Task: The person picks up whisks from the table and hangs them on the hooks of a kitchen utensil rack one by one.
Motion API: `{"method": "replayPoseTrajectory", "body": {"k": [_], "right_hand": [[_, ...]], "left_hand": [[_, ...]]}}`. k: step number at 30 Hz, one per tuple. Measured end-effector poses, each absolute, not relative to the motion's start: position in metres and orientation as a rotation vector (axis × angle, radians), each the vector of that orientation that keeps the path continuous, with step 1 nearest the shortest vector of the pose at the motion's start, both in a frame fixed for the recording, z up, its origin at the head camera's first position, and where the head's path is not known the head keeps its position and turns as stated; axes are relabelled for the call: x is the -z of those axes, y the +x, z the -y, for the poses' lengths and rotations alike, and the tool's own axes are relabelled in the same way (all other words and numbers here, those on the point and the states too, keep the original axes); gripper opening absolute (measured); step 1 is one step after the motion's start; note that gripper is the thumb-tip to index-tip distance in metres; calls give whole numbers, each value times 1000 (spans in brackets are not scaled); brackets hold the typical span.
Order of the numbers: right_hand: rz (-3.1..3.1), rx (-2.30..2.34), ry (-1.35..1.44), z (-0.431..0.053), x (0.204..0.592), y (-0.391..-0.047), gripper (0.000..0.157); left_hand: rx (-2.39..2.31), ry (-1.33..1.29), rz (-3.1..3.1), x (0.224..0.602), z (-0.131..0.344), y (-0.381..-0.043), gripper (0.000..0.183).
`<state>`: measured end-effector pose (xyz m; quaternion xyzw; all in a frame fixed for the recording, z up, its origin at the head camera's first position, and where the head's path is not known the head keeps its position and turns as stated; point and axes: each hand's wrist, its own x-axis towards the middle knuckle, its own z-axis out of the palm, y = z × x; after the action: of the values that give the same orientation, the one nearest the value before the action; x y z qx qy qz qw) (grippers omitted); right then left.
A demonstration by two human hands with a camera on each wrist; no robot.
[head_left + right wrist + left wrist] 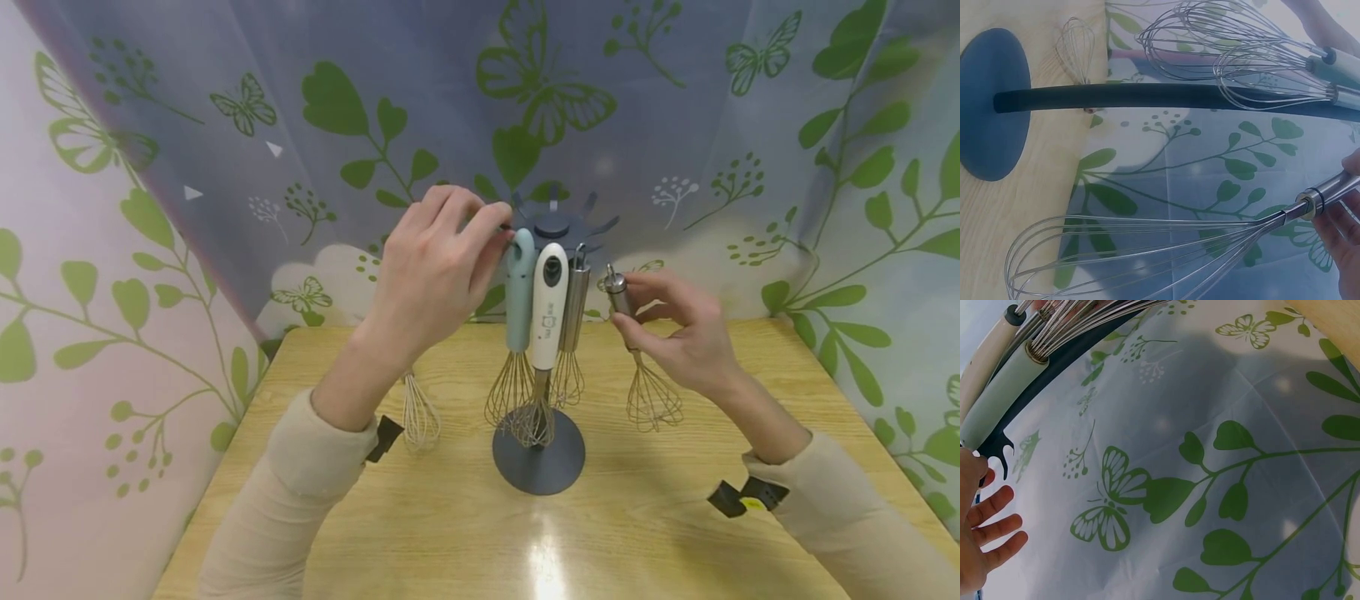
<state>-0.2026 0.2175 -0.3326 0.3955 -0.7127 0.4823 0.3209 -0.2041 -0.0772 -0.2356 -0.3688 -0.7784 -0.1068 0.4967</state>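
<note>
In the head view, a dark rotating utensil stand (552, 223) bears a whisk with a light teal handle (517, 300), one with a white handle (550, 317) and one with a steel handle (576, 308), wires downward. My left hand (442, 258) pinches a dark hook of the stand with thumb and forefinger, right by the teal handle's end; the other fingers spread in the left wrist view. To the right of the stand, my right hand (678, 325) grips another steel-handled whisk (652, 400) by its handle, wires hanging down, apart from the stand.
A small whisk (422, 417) is on the wooden table (420, 533) left of the stand, partly hidden behind my left arm. The stand's round base (540, 475) rests on the table. A patterned curtain (420, 50) closes off the back and sides.
</note>
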Motion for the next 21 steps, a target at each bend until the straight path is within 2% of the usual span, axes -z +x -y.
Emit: {"method": "replayPoseTrajectory", "body": {"k": [21], "right_hand": [[1759,-1403,1025,-204,310,-191,39]], "left_hand": [[257,-895,1884,236,77,-205,17]]}}
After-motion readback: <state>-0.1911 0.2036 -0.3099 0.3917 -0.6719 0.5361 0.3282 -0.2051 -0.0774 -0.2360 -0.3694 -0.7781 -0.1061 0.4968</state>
